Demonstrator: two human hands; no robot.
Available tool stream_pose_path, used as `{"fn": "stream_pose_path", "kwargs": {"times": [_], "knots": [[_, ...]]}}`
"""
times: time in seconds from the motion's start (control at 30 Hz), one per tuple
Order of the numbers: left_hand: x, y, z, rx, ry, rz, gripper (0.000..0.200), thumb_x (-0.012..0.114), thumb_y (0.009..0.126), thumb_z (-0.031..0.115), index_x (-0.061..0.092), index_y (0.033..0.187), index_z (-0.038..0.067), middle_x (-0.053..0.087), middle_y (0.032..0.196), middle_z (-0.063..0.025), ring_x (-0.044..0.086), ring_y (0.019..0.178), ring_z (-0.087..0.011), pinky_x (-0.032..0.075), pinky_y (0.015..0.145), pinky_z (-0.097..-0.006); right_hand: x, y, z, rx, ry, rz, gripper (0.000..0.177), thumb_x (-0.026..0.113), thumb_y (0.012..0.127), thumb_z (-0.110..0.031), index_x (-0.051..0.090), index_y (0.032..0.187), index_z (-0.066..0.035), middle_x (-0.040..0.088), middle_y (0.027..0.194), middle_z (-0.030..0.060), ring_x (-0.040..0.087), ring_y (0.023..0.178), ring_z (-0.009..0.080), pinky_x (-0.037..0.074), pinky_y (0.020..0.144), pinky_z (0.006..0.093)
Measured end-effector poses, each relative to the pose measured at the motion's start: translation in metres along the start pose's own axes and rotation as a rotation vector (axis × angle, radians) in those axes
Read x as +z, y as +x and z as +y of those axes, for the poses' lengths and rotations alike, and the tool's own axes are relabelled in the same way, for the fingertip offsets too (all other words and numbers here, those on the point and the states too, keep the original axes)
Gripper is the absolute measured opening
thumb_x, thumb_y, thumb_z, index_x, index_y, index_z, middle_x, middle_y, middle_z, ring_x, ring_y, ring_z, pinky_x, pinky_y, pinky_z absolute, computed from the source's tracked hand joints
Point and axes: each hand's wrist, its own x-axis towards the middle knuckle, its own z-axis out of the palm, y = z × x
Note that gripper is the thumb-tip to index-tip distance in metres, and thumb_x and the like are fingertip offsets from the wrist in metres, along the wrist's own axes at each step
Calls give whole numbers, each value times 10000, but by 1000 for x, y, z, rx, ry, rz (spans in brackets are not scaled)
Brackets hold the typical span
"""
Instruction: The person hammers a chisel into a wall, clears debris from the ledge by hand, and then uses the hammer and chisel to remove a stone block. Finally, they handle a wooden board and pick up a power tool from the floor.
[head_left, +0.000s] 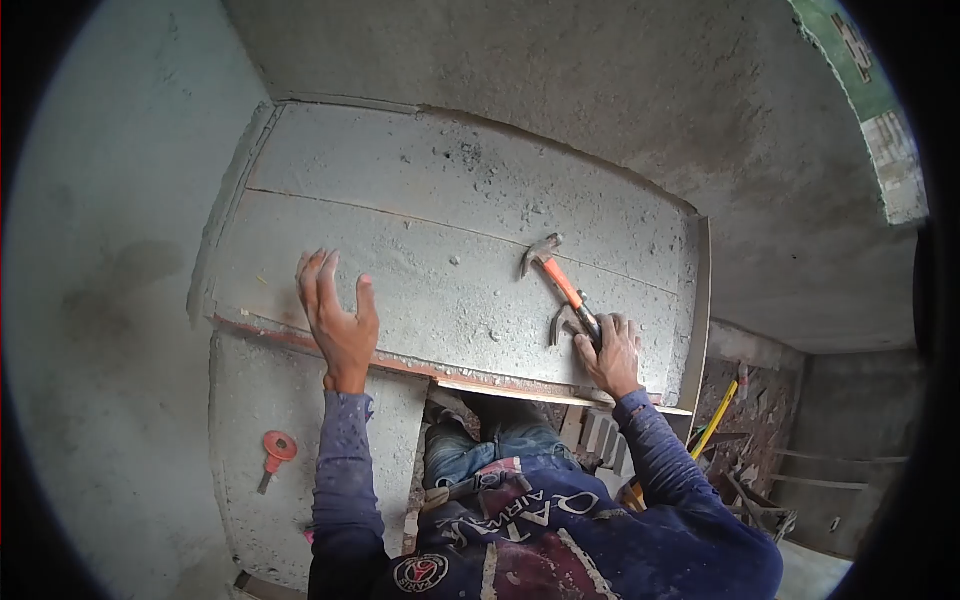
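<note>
My left hand [343, 325] hovers palm up above the near edge of the dusty grey slab [400, 265], its fingers spread and nothing in them. Toward the right end of the slab, my right hand [612, 358] curls round the dark grip end of a claw hammer [562, 280] with an orange-and-black handle. The hammer's steel head points away from me. A second hammer head [564, 322] shows close beside it, its handle mostly hidden under my fingers.
A chisel with a red hand guard [280, 447] lies on the lower slab at left. Loose rubble [535, 210] is scattered over the work surface. Plastered walls rise at the left and behind. A yellow level [714, 418] leans at right. An upright board [697, 310] closes the right end.
</note>
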Motion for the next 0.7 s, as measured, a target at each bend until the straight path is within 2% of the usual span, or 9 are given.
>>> {"fn": "stream_pose_path", "kwargs": {"times": [0.13, 0.2, 0.23, 0.27, 0.33, 0.47, 0.57, 0.63, 0.7], "knots": [[99, 78, -2, 80, -26, -92, 516, 653, 890, 253, 494, 1300, -18, 424, 1404, -213, 313, 1375, -412, 275, 1123, -548, -12, 4, 4, 53, 76, -16, 480, 657, 846, -445, 623, 1121, -53, 539, 1166, 170, 489, 1123, 365, 370, 941, 534], [144, 114, -1, 30, 115, -162, 556, 641, 900, 318, 484, 1316, -18, 395, 1435, -224, 289, 1396, -404, 251, 1129, -566, -20, 9, 23, 20, 424, -124, 443, 667, 857, -406, 631, 1123, -53, 545, 1153, 163, 492, 1115, 356, 383, 938, 500], [160, 129, -5, 20, 127, -193, 585, 622, 910, 356, 468, 1330, -20, 375, 1454, -227, 272, 1408, -395, 231, 1134, -574, -32, 15, 30, -124, 370, -154, 437, 665, 874, -377, 620, 1162, -51, 532, 1208, 180, 484, 1152, 365, 388, 975, 477], [179, 147, -8, 19, 126, -227, 615, 603, 919, 394, 452, 1345, -23, 356, 1472, -230, 255, 1421, -386, 211, 1139, -582, -35, 22, 40, -76, 375, -133, 437, 665, 874, -377, 620, 1162, -51, 532, 1208, 180, 484, 1152, 365, 388, 975, 477], [210, 170, -17, -17, 210, -226, 666, 566, 935, 432, 403, 1386, -30, 321, 1501, -225, 228, 1438, -366, 182, 1157, -561, -44, 38, 61, -22, 403, 101, 502, 649, 891, -388, 568, 1242, -40, 491, 1303, 206, 458, 1211, 387, 369, 1028, 481], [247, 195, -14, -137, 230, -269, 772, 538, 937, 472, 311, 1429, -77, 278, 1516, -260, 201, 1446, -376, 131, 1183, -502, -28, 116, 145, 252, 219, 464, 671, 601, 924, -420, 386, 1408, -7, 389, 1433, 244, 344, 1345, 422, 297, 1109, 498], [266, 197, -15, -181, 205, -189, 824, 520, 938, 494, 268, 1439, -109, 245, 1525, -285, 180, 1456, -377, 110, 1192, -472, 0, 189, 183, 398, 126, 501, 744, 508, 957, -485, 311, 1449, 38, 320, 1486, 276, 257, 1408, 426, 223, 1155, 498], [274, 196, -14, -203, 239, -179, 851, 476, 948, 519, 232, 1448, -124, 209, 1541, -292, 159, 1465, -373, 100, 1197, -449, 17, 234, 187, 636, 43, 415, 785, 427, 970, -534, 309, 1442, 82, 261, 1515, 300, 190, 1440, 425, 141, 1182, 499], [277, 192, -8, -188, 250, -175, 828, 467, 955, 509, 243, 1450, -115, 229, 1535, -289, 169, 1463, -372, 105, 1198, -445, 12, 262, 162, 608, 59, 404, 786, 413, 973, -533, 331, 1420, 108, 256, 1510, 317, 184, 1439, 432, 122, 1183, 504]]}}
